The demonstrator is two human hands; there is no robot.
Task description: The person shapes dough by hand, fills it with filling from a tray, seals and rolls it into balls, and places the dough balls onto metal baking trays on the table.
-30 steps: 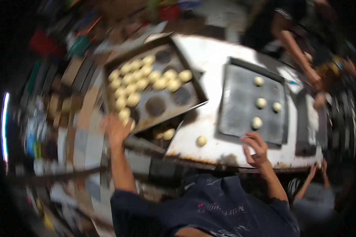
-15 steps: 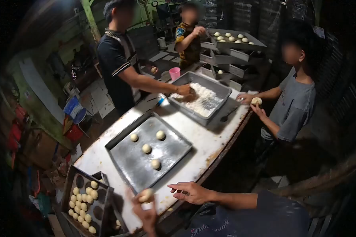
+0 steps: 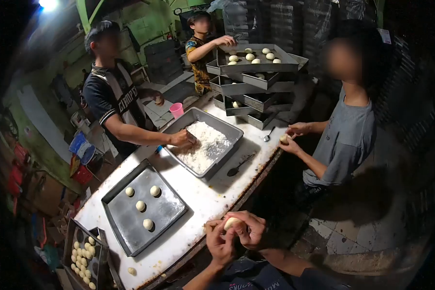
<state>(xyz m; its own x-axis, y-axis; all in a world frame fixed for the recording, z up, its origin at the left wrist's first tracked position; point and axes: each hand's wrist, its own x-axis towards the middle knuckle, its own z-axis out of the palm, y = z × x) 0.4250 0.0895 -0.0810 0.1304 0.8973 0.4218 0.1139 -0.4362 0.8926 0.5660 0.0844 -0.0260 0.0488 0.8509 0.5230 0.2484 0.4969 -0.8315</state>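
A pale dough ball is held between both of my hands, just off the near edge of the table. My left hand is closed around its left side. My right hand grips it from the right, with fingers over the top. To the left lies a square metal tray with several round dough balls, among them one ball near the middle. At the lower left, a dark tray holds many smaller dough balls.
A grey tub of white crumbs stands mid-table, with a person's hand in it. Spoons and a pink cup are nearby. Stacked trays rise behind. At right, another person's hands hold dough.
My hands have come together on the dough ball, which was in my left hand alone over the tray corner. The view has shifted, and the co-worker at the back now reaches over the stacked trays.
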